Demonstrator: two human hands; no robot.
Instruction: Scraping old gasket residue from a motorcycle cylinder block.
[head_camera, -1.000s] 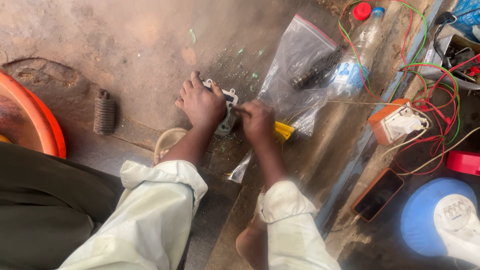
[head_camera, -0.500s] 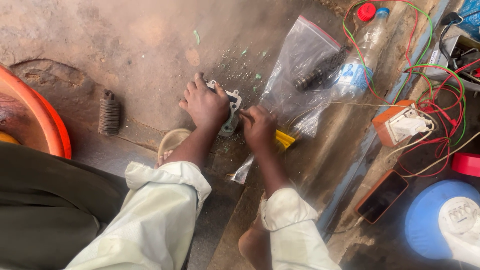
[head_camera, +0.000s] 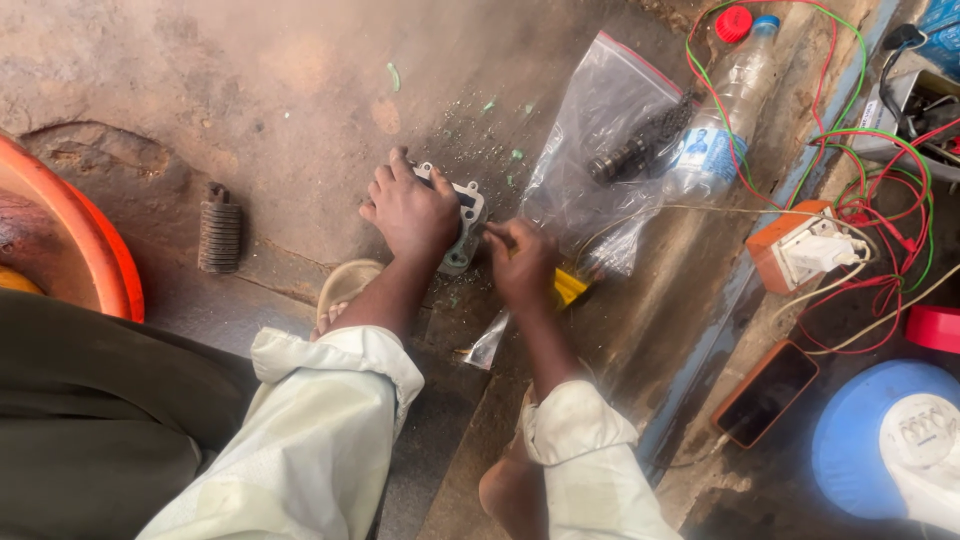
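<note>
metal plate (head_camera: 468, 215) sits pinned flat on the floor under the left hand (head_camera: 415, 212); the right hand (head_camera: 522, 262) grips a yellow-handled tool (head_camera: 568, 287), scraping its edge, it seems. next calls for steady pressure.

Dull grey metal plate (head_camera: 465, 222), glossy clear plastic bag (head_camera: 600, 130), rough stained concrete floor (head_camera: 250, 90).
</note>
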